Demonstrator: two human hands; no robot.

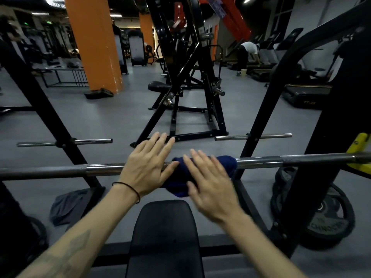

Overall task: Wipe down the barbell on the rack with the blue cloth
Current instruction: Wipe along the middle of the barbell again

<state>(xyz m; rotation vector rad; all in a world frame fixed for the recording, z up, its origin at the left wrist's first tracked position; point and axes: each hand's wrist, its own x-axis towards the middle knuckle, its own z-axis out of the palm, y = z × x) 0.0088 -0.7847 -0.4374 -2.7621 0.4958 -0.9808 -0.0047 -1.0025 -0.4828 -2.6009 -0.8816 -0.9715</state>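
The steel barbell [259,161] lies across the black rack, running left to right in front of me. A dark blue cloth [228,163] is draped over its middle, with a fold hanging below the bar. My left hand [146,167] lies flat with straight, spread fingers over the bar, just left of the cloth, its thumb touching the cloth's edge. My right hand [208,183] is flat too, fingers straight, over the near side of the cloth and slightly blurred. Neither hand grips anything.
A black padded bench [164,233] sits right under my arms. Black rack uprights [50,117] stand left and right, with chrome storage pegs [253,137]. Weight plates [321,213] lean at the lower right. A grey rag [66,203] lies on the floor at left. A person bends over far back right.
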